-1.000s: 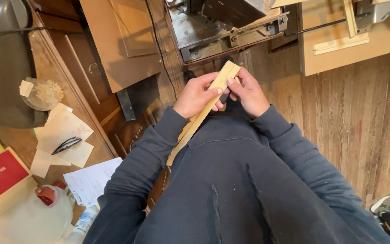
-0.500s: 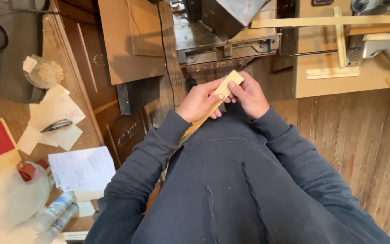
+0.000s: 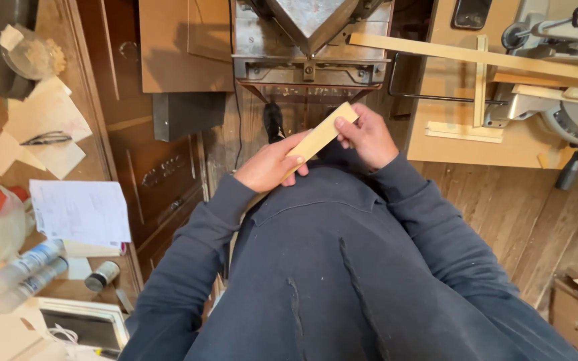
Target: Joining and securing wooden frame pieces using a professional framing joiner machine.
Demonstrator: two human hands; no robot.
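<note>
My left hand (image 3: 270, 167) is closed around the pale wooden strip (image 3: 320, 135) at mid-length; my right hand (image 3: 368, 136) pinches its upper end — strip tilted, held against my chest. On the bench to my left: white printed sheet (image 3: 78, 212), rectangular; two clear bottles (image 3: 27, 271) lying below it.

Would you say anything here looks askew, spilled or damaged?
Nothing looks damaged or spilled. The wood strip sits slanted between the left hand and right hand, simply held that way. The papers on the bench lie scattered and overlapping.
</note>
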